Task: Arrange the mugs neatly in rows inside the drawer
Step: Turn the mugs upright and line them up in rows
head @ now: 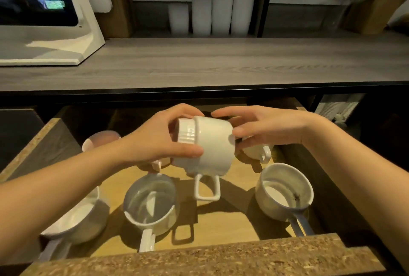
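I hold a white mug (210,145) on its side above the open drawer (221,218), its handle hanging down. My left hand (159,138) grips its ribbed base end. My right hand (261,129) touches its rim end with thumb and fingertips. Three mugs stand upright in the front row: one at the left (81,220) under my forearm, one in the middle (150,200), one at the right (285,189). Behind them, a mug (99,140) sits at back left and another (259,152) at back right, both partly hidden by my hands.
A grey wooden counter (221,65) runs above the drawer. A white appliance with a dark screen (44,10) stands on it at the left, and stacks of white cups (212,6) at the back. The drawer's chipboard front edge (199,260) is nearest me.
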`<act>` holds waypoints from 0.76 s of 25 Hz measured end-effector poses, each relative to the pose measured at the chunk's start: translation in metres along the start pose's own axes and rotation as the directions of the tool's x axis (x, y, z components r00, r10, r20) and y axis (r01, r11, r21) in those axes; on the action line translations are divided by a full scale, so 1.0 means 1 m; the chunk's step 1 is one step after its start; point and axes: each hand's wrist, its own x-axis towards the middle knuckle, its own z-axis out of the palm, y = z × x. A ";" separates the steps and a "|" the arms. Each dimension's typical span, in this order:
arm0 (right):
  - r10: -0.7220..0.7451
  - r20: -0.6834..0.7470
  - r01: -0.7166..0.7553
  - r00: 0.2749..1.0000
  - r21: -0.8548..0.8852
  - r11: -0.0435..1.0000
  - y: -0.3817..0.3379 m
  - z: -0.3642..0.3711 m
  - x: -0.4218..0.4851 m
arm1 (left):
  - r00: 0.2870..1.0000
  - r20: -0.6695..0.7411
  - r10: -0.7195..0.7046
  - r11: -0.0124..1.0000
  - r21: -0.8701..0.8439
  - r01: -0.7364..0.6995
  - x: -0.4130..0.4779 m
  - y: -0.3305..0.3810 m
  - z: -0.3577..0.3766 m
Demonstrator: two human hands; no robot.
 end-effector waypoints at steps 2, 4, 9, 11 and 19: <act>-0.076 -0.003 0.076 0.997 0.012 0.997 -0.001 0.008 0.004 | 0.997 -0.067 -0.049 0.992 -0.120 0.041 -0.004 -0.007 -0.004; -0.157 -0.037 0.157 0.987 -0.005 0.988 -0.004 0.020 0.011 | 0.986 -0.127 -0.105 0.972 -0.224 0.074 -0.007 -0.013 -0.006; -0.241 -0.174 0.245 0.955 0.000 0.970 -0.003 0.036 0.020 | 0.984 -0.108 -0.140 0.909 -0.409 0.084 -0.015 -0.020 -0.001; -0.258 -0.193 0.253 0.947 -0.054 0.966 -0.005 0.035 0.018 | 0.987 -0.053 -0.151 0.919 -0.374 0.120 -0.015 -0.020 -0.002; -0.100 -0.105 0.036 0.989 -0.488 0.872 -0.017 0.029 -0.001 | 0.947 0.182 -0.265 0.799 0.591 0.110 -0.034 -0.017 -0.011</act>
